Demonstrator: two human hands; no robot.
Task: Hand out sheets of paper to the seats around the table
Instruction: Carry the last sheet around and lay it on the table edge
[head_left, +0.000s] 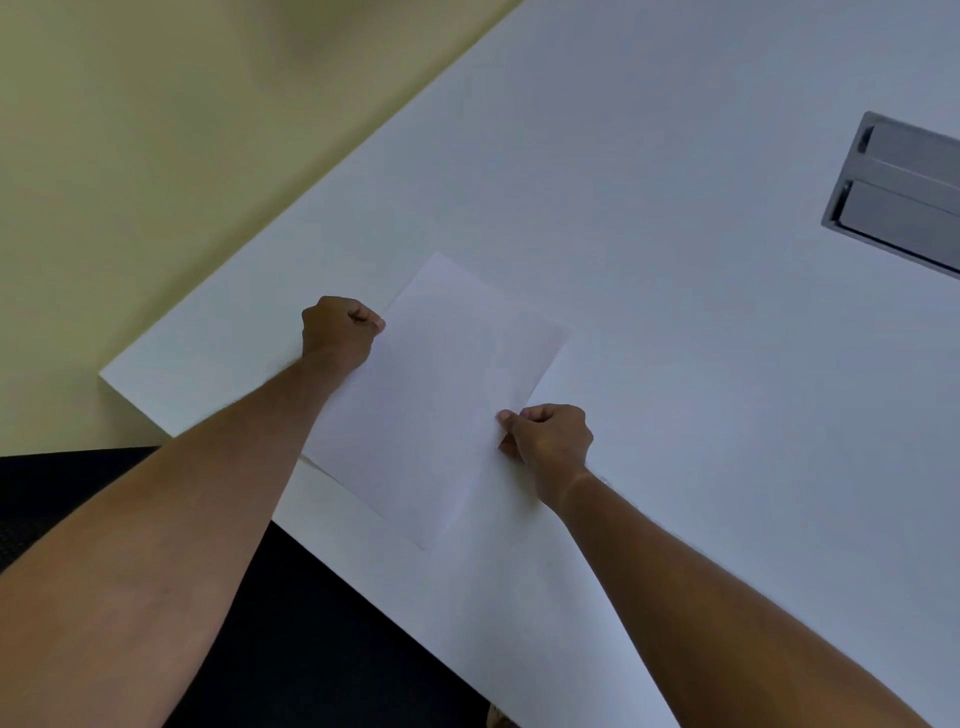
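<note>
White on white here, so it's hard to pick out: a thin white rectangular sheet of paper (441, 395) sits near the corner of the white flat-topped table (675, 234), angled w/ its near end right at the table edge by a black chair seat (78, 499). Left hand (337, 330) is curled into a loose fist at the sheet's left edge, thumb and forefinger pinching it; right hand (548, 436) does the same on the right edge, fingers tucked in, thumb tip on the paper. Can't tell if it's flat down or lifted a hair. Imo this thing weighs nothing and is floppy as anything, so it'll sag or crease if grabbed by one corner. Opposite long edges, like both hands have it now, is prob the best hold, and it should slide easy on that smooth top. Grey metal cable hatch (898, 192) is set in the table well off to the right, not in the way.
</note>
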